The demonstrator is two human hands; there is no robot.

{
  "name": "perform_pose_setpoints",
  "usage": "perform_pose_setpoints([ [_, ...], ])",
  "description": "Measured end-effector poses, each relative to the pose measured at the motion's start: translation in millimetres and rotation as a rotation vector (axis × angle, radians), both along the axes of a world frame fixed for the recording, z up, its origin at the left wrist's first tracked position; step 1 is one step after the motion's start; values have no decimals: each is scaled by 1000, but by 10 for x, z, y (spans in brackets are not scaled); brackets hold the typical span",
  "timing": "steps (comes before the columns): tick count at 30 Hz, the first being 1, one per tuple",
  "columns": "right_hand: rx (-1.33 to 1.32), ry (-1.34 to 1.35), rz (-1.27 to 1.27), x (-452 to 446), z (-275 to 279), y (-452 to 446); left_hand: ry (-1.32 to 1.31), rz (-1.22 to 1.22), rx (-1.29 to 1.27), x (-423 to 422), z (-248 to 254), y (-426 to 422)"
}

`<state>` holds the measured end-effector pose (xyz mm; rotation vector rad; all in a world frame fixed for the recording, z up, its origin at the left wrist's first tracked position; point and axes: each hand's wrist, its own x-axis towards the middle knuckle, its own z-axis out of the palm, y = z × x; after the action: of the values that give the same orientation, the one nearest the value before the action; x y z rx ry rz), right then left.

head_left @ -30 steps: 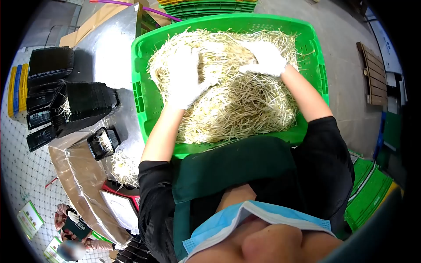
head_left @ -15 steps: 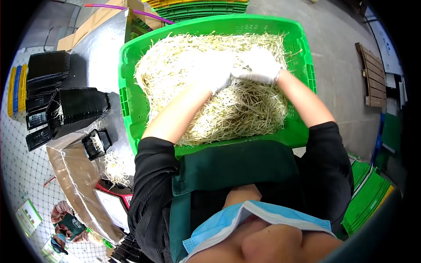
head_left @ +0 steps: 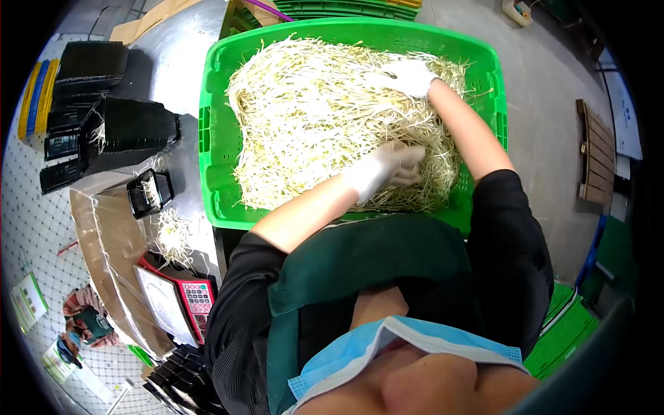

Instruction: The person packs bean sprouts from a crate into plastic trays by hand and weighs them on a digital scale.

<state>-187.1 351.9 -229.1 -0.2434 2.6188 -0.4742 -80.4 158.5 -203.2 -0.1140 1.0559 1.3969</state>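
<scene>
A large green crate [head_left: 211, 180] in front of me holds a wide heap of pale sprouts [head_left: 297, 117]. My left hand [head_left: 386, 169], in a white glove, lies over the near right part of the heap, its fingers apart and slightly bent, with nothing gripped in them. Farther back, at the upper right of the heap, my right hand [head_left: 413, 77] wears a white glove too. Its fingers are washed out by glare and partly lost among the sprouts, so their pose is unclear.
Stacked black trays [head_left: 131, 135] stand left on a metal table [head_left: 190, 45]. Near them are a small black tray [head_left: 149, 193], loose sprouts [head_left: 173, 237] and a red scale [head_left: 197, 297]. Another person [head_left: 90, 318] is at the lower left. A wooden pallet [head_left: 596, 152] is at the right.
My left hand has come back toward me and rightward, away from my right hand. My right hand has moved slightly farther off. The sprouts under them now lie more spread out.
</scene>
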Motion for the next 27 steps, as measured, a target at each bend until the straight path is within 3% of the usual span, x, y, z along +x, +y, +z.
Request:
perform_pose_setpoints([
  [1,-18,139,-20,-66,-303,47,6,12,8,-41,-115,117],
  [3,40,71,11,-31,-198,-11,-176,307,17,-126,-280,253],
  [4,91,-6,21,63,-153,-71,-178,312,16,-139,-334,235],
  [5,88,158,-46,266,-88,-130,-179,337,79,-157,-359,221],
  [9,138,139,-125,800,294,-311,-156,482,242,-26,-430,229],
  [11,23,466,-222,1021,287,-396,-121,574,319,54,-367,208],
  [12,32,472,-225,1098,394,-437,-119,569,329,75,-306,157],
  [14,-72,482,-311,1159,873,-700,65,509,418,72,-189,-54],
  [15,-115,676,-271,1155,907,-816,123,477,461,42,-8,-228],
  [16,-156,869,-229,1145,939,-951,663,350,337,-50,-118,-433],
  [18,-81,593,-369,1177,1425,-1419,670,462,273,-298,-120,-787],
  [19,-75,595,-389,1133,1259,-1616,124,682,320,-430,-7,-948],
  [21,-71,1111,-354,1096,641,-1920,111,502,317,-725,-98,-1463],
  [22,-68,1111,-366,1176,518,-1967,92,441,259,-855,-186,-1733],
  [24,11,689,-87,1403,391,-2036,368,340,-89,-754,-102,-2091],
  [26,-12,672,-62,1499,732,-1821,643,194,-331,-625,168,-2411],
  [27,-73,474,-82,1408,923,-1642,615,117,-342,-618,359,-2518],
])
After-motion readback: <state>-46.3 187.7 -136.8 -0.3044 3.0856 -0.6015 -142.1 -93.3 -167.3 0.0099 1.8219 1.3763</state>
